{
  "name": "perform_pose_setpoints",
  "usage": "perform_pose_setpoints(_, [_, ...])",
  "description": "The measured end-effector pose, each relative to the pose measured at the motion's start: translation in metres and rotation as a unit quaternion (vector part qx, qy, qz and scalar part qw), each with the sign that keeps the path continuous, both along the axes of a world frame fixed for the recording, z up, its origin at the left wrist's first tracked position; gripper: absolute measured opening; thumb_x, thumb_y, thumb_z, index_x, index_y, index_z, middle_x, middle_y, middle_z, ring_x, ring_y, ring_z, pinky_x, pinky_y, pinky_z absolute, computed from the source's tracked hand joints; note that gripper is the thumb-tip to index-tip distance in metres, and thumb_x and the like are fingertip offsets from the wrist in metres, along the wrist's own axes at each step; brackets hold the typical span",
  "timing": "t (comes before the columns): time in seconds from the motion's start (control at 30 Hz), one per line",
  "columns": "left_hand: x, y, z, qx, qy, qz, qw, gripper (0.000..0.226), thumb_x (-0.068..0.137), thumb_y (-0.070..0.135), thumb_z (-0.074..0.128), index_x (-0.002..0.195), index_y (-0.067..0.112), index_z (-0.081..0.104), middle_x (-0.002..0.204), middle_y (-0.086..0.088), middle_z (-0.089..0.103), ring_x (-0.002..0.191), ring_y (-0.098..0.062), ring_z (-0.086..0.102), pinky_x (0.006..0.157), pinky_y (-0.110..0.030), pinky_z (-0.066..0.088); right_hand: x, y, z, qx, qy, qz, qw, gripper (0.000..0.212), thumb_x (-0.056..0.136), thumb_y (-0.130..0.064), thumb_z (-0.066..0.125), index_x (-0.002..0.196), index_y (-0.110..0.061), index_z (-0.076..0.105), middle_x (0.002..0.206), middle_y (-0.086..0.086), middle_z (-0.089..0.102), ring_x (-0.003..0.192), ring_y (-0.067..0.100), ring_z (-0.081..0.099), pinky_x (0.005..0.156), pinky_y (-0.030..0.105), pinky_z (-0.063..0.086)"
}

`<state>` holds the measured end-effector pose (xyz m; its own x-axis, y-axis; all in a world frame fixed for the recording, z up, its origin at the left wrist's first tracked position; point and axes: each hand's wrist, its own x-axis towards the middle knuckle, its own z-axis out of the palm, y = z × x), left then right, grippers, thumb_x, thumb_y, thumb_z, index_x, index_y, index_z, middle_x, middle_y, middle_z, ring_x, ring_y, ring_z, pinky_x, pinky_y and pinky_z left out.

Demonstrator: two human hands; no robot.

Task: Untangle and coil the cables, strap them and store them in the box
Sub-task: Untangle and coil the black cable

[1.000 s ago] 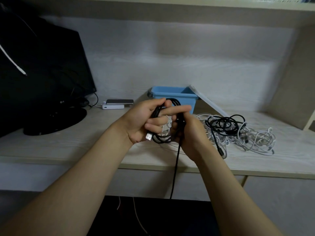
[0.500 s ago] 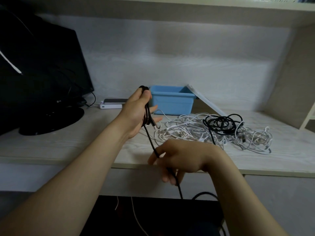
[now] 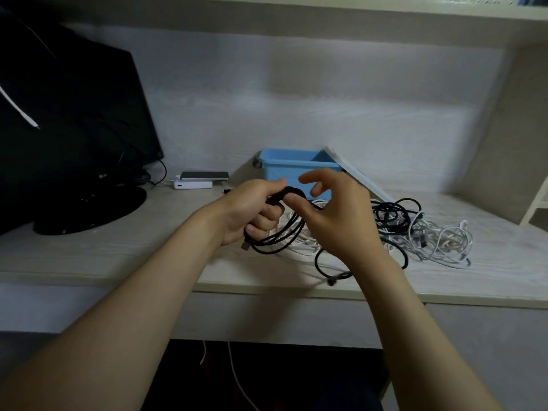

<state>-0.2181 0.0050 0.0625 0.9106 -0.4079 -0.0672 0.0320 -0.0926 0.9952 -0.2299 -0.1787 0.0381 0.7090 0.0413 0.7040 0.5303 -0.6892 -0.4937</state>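
My left hand (image 3: 252, 210) grips a coil of black cable (image 3: 278, 240) above the desk, its loops hanging below the fist with a plug at the lower left. My right hand (image 3: 335, 216) is just right of it, the thumb touching the cable at the top of the coil and the other fingers lifted and loosely bent. The cable's loose tail (image 3: 321, 265) curls on the desk under my right wrist and ends in a plug near the front edge. The blue box (image 3: 284, 165) stands open behind my hands. A tangle of white cables (image 3: 441, 243) and another black cable (image 3: 394, 215) lies to the right.
The box's pale lid (image 3: 358, 178) leans against its right side. A black monitor (image 3: 77, 129) on a round stand fills the left. A phone on a white power bank (image 3: 197, 180) lies at the back. Shelf walls close in the right side and top.
My right hand rose from the desk's front edge up to my left hand, bringing more cable onto the coil. The tail that hung below the desk now lies on it.
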Motion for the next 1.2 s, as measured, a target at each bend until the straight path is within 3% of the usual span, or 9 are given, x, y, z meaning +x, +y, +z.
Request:
perform_pose_setpoints(0.1, [-0.004,0.003,0.005,-0.012,0.02,-0.032,0.999,0.044,0.107,0.057,0.04,0.076,0.026,0.044,0.058,0.009,0.014,0.045,-0.007,0.007,0.039,-0.019,0.009,0.005,-0.004,-0.002,-0.043,0.005,0.032,0.999,0.036,0.097,-0.063,0.06,0.114,-0.035,0.076,0.1,-0.01,0.068,0.092,0.002,0.061,0.077,0.029,0.047])
perform_pose_setpoints(0.2, [-0.01,0.001,0.008,-0.048,0.041,-0.081,0.995,0.043,0.1,0.057,0.051,0.071,0.029,0.035,0.054,0.011,0.015,0.044,-0.006,0.007,0.038,-0.019,0.008,0.007,-0.006,0.0,-0.028,0.001,0.078,0.997,0.037,0.105,-0.055,0.052,0.096,-0.028,0.076,0.078,-0.01,0.071,0.065,0.0,0.06,0.06,0.027,0.041])
perform_pose_setpoints(0.37, [-0.015,-0.001,0.009,-0.116,0.046,-0.15,0.981,0.043,0.102,0.051,0.047,0.077,0.027,0.021,0.057,0.009,0.017,0.043,-0.004,0.009,0.035,-0.015,0.009,0.001,0.001,0.005,0.103,0.049,0.149,0.982,0.076,0.111,-0.054,0.035,0.053,-0.011,0.06,0.046,0.007,0.06,0.042,0.013,0.054,0.052,0.027,0.042])
perform_pose_setpoints(0.5, [-0.012,0.001,0.012,-0.194,0.039,-0.138,0.97,0.039,0.108,0.049,0.037,0.076,0.029,0.026,0.068,0.008,0.05,0.043,-0.002,0.009,0.033,-0.013,0.009,-0.008,0.008,0.01,0.267,0.12,0.203,0.935,0.081,0.112,-0.052,0.022,0.063,-0.005,0.066,0.051,0.016,0.057,0.047,0.02,0.05,0.047,0.024,0.037])
perform_pose_setpoints(0.6, [-0.008,0.005,0.016,-0.278,0.025,-0.122,0.952,0.04,0.106,0.047,0.038,0.072,0.028,0.032,0.102,-0.002,0.075,0.04,-0.001,0.009,0.03,-0.012,0.014,-0.011,0.01,0.009,0.289,0.145,0.204,0.924,0.082,0.113,-0.052,0.019,0.077,0.0,0.071,0.059,0.015,0.064,0.052,0.024,0.061,0.049,0.024,0.048])
perform_pose_setpoints(0.83, [-0.005,0.004,0.023,-0.387,-0.042,-0.042,0.92,0.044,0.111,0.045,0.033,0.073,0.025,0.024,0.136,-0.008,0.069,0.04,-0.005,0.01,0.033,-0.016,0.015,-0.002,0.017,-0.003,0.14,0.111,0.079,0.981,0.075,0.111,-0.049,0.026,0.069,-0.007,0.071,0.06,0.009,0.072,0.06,0.026,0.07,0.062,0.038,0.054])
perform_pose_setpoints(0.97, [0.002,0.004,0.018,-0.407,-0.051,0.04,0.911,0.045,0.112,0.045,0.033,0.072,0.025,0.029,0.139,-0.009,0.068,0.038,-0.005,0.018,0.039,-0.019,0.013,0.001,0.014,-0.004,0.075,0.096,0.014,0.992,0.054,0.088,-0.041,0.034,0.073,0.0,0.065,0.064,0.015,0.069,0.067,0.035,0.067,0.065,0.052,0.056])
perform_pose_setpoints(1.1, [0.004,0.004,0.012,-0.414,-0.054,0.103,0.903,0.048,0.113,0.046,0.031,0.071,0.022,0.031,0.135,-0.007,0.071,0.038,-0.006,0.021,0.041,-0.02,0.016,-0.003,0.011,0.0,0.07,0.141,0.019,0.987,0.025,0.092,-0.039,0.057,0.097,-0.018,0.07,0.076,0.004,0.073,0.072,0.023,0.067,0.066,0.038,0.054])
perform_pose_setpoints(1.2, [0.004,0.003,0.009,-0.415,-0.059,0.124,0.9,0.049,0.113,0.046,0.031,0.07,0.021,0.032,0.135,-0.004,0.071,0.042,-0.006,0.024,0.042,-0.019,0.019,-0.01,0.011,0.005,0.012,0.167,0.027,0.986,0.044,0.083,-0.064,0.074,0.098,-0.023,0.067,0.079,-0.005,0.071,0.073,0.013,0.067,0.062,0.032,0.05])
